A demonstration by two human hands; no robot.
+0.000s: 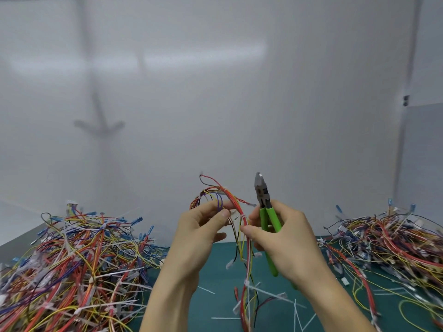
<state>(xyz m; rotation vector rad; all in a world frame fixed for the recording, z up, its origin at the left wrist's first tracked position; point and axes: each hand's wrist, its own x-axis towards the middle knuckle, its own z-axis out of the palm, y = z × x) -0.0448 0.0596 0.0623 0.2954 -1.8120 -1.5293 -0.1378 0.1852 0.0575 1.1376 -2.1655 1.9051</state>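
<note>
A bundle of red, yellow and purple wires [236, 207] bound with white cable ties hangs in front of me above the green mat [215, 267]. My left hand [199, 233] pinches the looped upper part of the bundle between thumb and fingers. My right hand [282, 238] grips green-handled cutting pliers [266, 212], jaws closed and pointing up, while its thumb and forefinger also pinch the red wire just below a white tie. The bundle's lower end trails down to the mat between my forearms.
A large tangle of coloured wires with white ties [72, 264] fills the left side of the mat. Another wire heap [393, 243] lies at the right. Cut white tie pieces [275, 295] are scattered on the mat near me. A white wall stands behind.
</note>
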